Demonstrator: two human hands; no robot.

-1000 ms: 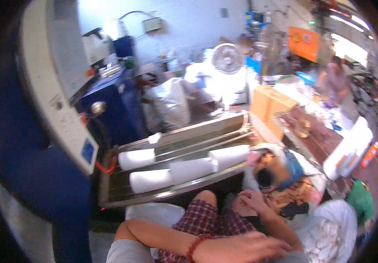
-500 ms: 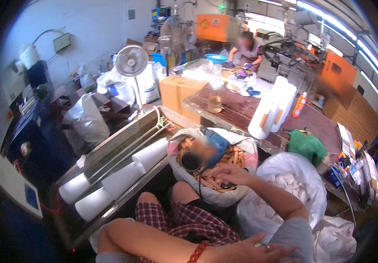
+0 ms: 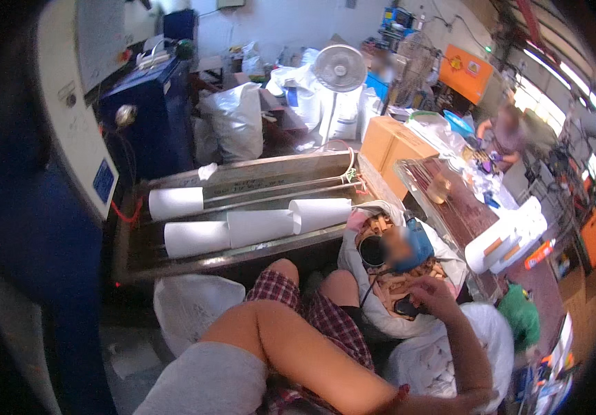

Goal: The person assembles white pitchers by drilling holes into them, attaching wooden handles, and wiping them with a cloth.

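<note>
The brown tubes lie in a loose heap in a cloth-like white sack, just below and to the left of the right hand. That hand is over the sack's near side, its fingers half bent; I cannot tell whether they pinch anything. A black piece lies close by its fingertips, though contact is unclear. The left hand is lost past the red bracelet at the lower edge, so its state cannot be told.

Beyond the right hand, a blue power tool, partly blurred, rests on the heap, a dark round cup at its left. For reaching in here, I would come from the near side, fingers clear of the dark cord, and lift a tube by its side without rocking the tool.

Nearer than the hand, a plastic bag holds pale pieces. To its right, the desk has a worn reddish-brown top bearing stacked white sleeves, an orange tube and a green cloth. Well left, a trough carries more tapered sleeves. Farther off stand a cardboard box, a fan and a co-worker.
</note>
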